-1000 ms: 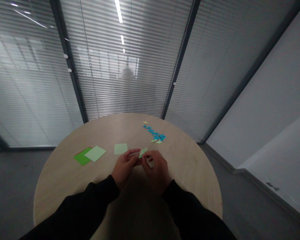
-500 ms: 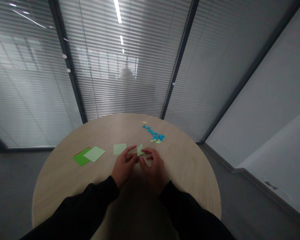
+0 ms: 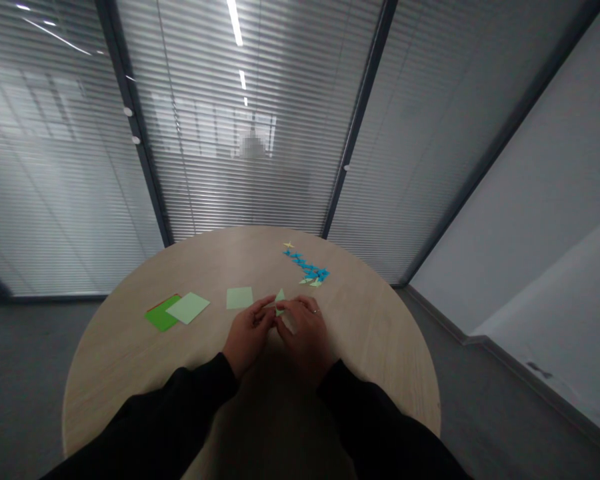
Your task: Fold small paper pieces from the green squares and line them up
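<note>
Between my hands, above the table, a small pale green piece of folded paper (image 3: 280, 296) shows as a pointed shape, its lower part hidden by fingers. My left hand (image 3: 249, 333) is closed on its left side with the fingertips pressed together. From the right, my right hand (image 3: 307, 335) pinches the same paper, its index finger lying across the front. A flat pale green square sheet (image 3: 239, 298) lies just beyond my left hand.
On the round wooden table (image 3: 380, 347), another pale green sheet (image 3: 188, 308) overlaps a bright green sheet (image 3: 162, 317) at the left. Several small blue folded paper pieces (image 3: 307, 267) lie far right, with a yellow one (image 3: 289, 245) beyond. Blinds (image 3: 250, 193) stand behind.
My right index finger has come down and inward across the paper. Less of the paper shows now, as a narrower point. My left hand has barely moved.
</note>
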